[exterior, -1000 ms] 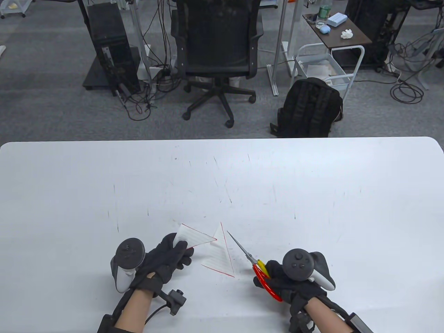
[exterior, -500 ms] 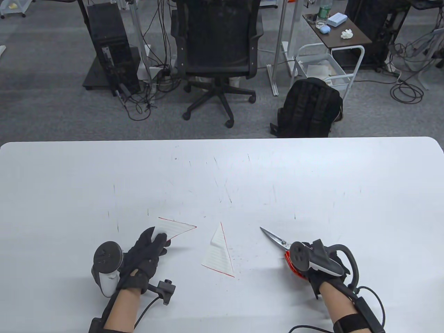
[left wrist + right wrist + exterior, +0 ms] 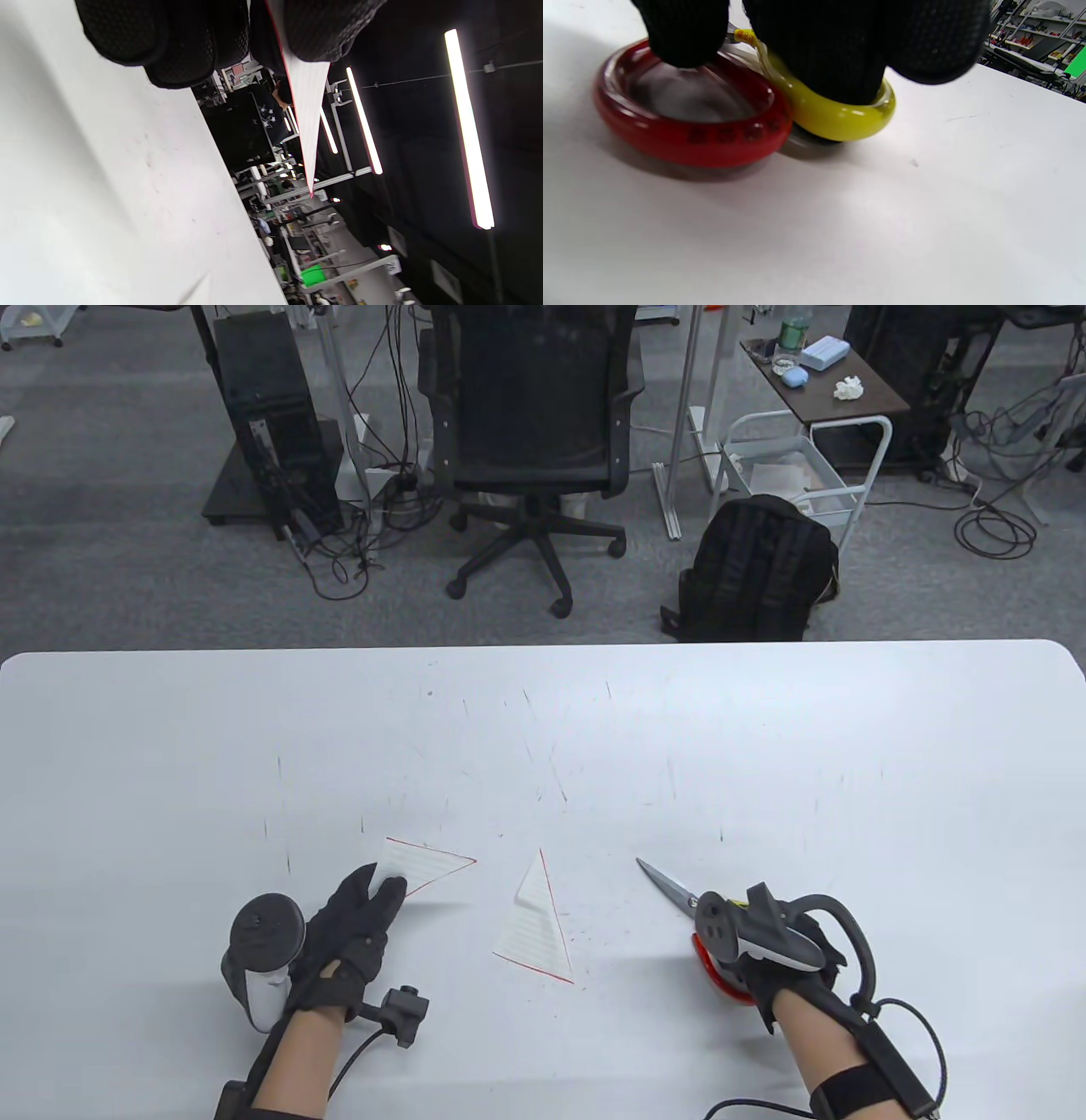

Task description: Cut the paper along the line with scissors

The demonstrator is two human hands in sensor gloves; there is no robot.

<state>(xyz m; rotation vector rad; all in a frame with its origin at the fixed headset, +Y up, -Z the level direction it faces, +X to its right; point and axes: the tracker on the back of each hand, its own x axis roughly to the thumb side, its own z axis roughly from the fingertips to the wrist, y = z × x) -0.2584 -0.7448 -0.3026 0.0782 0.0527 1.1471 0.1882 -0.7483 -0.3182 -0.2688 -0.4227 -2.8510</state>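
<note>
The cut looks finished — one paper triangle (image 3: pixel 536 931) lies on the table (image 3: pixel 764 729), the other triangle (image 3: pixel 420 863) pinched in the left hand (image 3: pixel 356 933). The right hand (image 3: pixel 776 959), fingers through the scissors (image 3: pixel 679 892) loops, rests them down; next — letting go.

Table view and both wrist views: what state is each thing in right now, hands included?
Left hand: pinches one paper triangle by its corner.
Held paper triangle: cut free, lifted off the table.
Second paper triangle: cut free, lies on the table, untouched.
Scissors: blades closed, resting on the table.
Right hand: fingers in the scissor handles.
</note>
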